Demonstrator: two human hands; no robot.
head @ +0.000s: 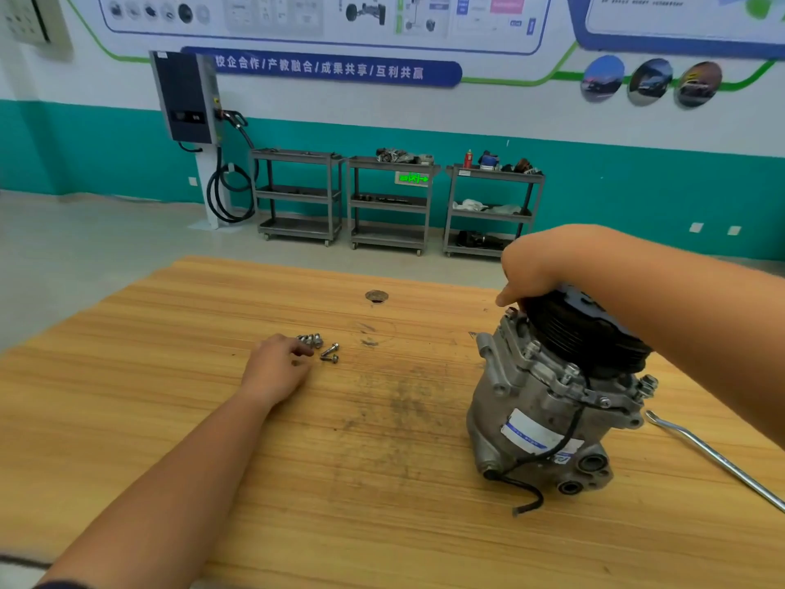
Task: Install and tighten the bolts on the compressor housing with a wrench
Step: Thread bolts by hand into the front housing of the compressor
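A grey metal compressor (548, 401) with a black pulley on top stands upright on the right of the wooden table (212, 418). My right hand (535, 265) rests on the pulley's far edge, fingers pointing down at a bolt on the housing's top flange; whether it grips the bolt is hidden. Several loose bolts (320, 348) lie in a small cluster at mid-table. My left hand (278, 367) lies flat beside them, fingertips touching the nearest ones, holding nothing that I can see. A long silver wrench (713, 459) lies on the table to the right of the compressor.
A black cable (526, 499) trails from the compressor's base toward me. A round cable hole (376, 296) sits near the table's far edge. Three grey shelf carts (388, 201) and a wall charger (187, 99) stand against the far wall.
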